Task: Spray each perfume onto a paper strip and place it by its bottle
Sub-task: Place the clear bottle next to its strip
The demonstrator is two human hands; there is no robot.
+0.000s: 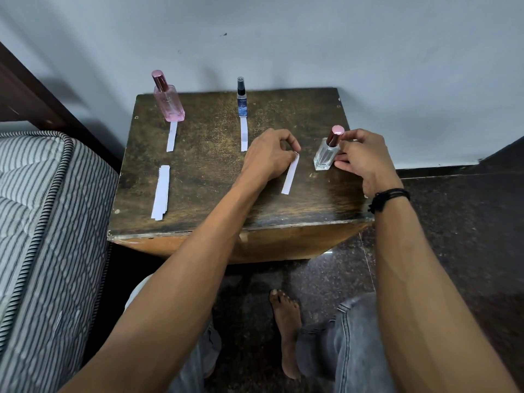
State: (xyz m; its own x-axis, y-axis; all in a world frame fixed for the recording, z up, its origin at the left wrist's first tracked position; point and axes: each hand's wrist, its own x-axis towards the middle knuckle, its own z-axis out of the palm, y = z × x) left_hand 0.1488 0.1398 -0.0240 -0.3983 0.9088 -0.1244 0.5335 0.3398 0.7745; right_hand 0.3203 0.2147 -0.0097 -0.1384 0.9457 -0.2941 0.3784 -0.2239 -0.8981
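Spare strips: small stack of white paper strips [161, 192] on the dark worn wooden table [215, 171], front left.
Left hand [269, 156]: fingers pinch the top of a white paper strip [290, 177] lying on the table.
Right hand [361, 158]: fingers wrap the clear square glass bottle with a pink cap [328, 150], just right of that strip.
Back row: tall pink glass bottle [168, 99] and slim blue spray bottle [241, 100], each with a white strip in front.

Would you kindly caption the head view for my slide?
Left hand pinches a paper strip beside the clear bottle that the right hand steadies.
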